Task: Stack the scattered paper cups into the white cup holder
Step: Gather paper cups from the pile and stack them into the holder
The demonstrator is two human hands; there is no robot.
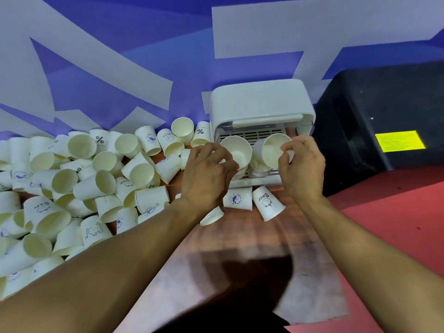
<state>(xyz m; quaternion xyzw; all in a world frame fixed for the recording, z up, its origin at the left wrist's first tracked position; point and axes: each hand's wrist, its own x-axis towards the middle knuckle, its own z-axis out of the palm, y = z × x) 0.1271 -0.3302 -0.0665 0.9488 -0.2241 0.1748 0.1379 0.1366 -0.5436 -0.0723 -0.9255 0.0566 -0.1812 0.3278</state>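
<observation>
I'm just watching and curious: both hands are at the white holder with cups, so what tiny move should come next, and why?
Probably the right hand should level the tilted cup and push it down onto the right stack. It pinches that cup's rim, and the cup leans, not yet nested, inside the white holder. The left hand grips the left cup.

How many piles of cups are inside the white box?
2. The left hand holds the left stack; the right stack sits under the tilted cup that the right hand pinches. Others may be hidden.
</observation>
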